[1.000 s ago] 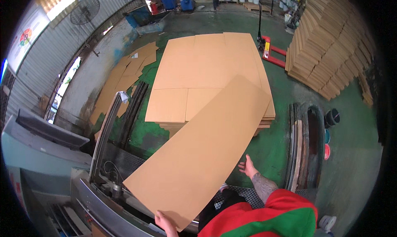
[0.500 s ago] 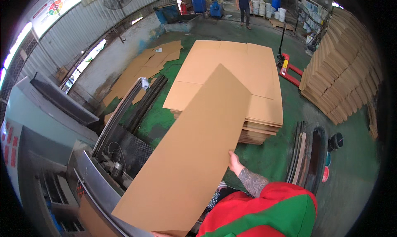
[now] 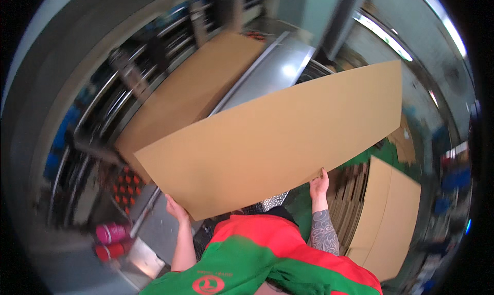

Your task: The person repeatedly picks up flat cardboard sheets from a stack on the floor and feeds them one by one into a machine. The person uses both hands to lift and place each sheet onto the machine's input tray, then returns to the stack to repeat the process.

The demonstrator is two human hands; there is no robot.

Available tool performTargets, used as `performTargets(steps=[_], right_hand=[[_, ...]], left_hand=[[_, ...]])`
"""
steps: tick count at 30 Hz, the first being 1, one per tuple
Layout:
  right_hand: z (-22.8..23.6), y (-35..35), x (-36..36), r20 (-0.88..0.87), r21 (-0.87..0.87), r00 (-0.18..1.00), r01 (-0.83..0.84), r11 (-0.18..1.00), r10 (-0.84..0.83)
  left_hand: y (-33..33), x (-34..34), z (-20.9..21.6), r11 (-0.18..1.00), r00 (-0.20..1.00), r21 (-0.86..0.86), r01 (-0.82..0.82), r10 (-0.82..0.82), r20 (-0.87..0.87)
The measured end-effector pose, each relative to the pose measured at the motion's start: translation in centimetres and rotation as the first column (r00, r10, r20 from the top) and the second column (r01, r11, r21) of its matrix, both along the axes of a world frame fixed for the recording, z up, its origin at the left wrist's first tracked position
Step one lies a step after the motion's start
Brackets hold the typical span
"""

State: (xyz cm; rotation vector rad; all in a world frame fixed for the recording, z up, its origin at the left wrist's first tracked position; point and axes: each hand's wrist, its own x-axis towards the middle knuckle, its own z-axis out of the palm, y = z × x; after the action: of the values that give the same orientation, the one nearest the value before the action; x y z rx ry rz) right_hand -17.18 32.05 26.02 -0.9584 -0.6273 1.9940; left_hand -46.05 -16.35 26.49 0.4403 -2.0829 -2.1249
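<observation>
A long brown cardboard sheet [image 3: 272, 140] stretches across the middle of the view, held up in front of me. My left hand [image 3: 177, 209] grips its near left corner, thumb showing at the edge and the other fingers hidden beneath. Along the near edge, right of the middle, my right hand [image 3: 319, 184] is closed on the same sheet. Just beyond it, another cardboard sheet [image 3: 190, 99] lies on the machine's feed bed, beside a shiny metal plate [image 3: 267, 71].
Rollers and bars of the machine [image 3: 108, 110] run along the left. At the right stands a stack of cardboard sheets [image 3: 386, 218]. A pink container [image 3: 111, 233] and a red container [image 3: 111, 250] sit at the lower left. Green floor [image 3: 360, 164] shows past the sheet.
I have turned left from the stack toward the machine, carrying the cardboard sheet. It has swung from steeply slanted to lying across my front, and my left hand has come into fuller view.
</observation>
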Motion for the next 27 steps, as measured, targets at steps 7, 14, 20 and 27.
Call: performTargets(steps=[7, 14, 20, 27], right_hand=[[1.7, -2.0, -17.7, 0.091, 0.035, 0.888, -0.456, 0.889, 0.451], [1.3, -2.1, -31.9, 0.331, 0.076, 0.766, -0.604, 0.794, 0.551], [-4.1, 2.6, -43.1, 0.567, -0.073, 0.482, -0.779, 0.623, 0.668], [-10.9, 6.2, -52.0, 0.609, -0.281, 0.532, -0.549, 0.787, 0.588]], left_hand=[[-11.2, 3.8, -2.4, 0.926, 0.933, 0.119, -0.359, 0.352, 0.077], [-13.5, 3.4, -6.0, 0.881, 0.881, 0.132, -0.455, 0.423, 0.214], [-11.7, -1.1, -7.7, 0.976, 0.957, 0.003, -0.216, 0.211, 0.200], [-4.6, 2.1, -1.8, 0.978, 0.762, -0.057, 0.199, -0.118, 0.637]])
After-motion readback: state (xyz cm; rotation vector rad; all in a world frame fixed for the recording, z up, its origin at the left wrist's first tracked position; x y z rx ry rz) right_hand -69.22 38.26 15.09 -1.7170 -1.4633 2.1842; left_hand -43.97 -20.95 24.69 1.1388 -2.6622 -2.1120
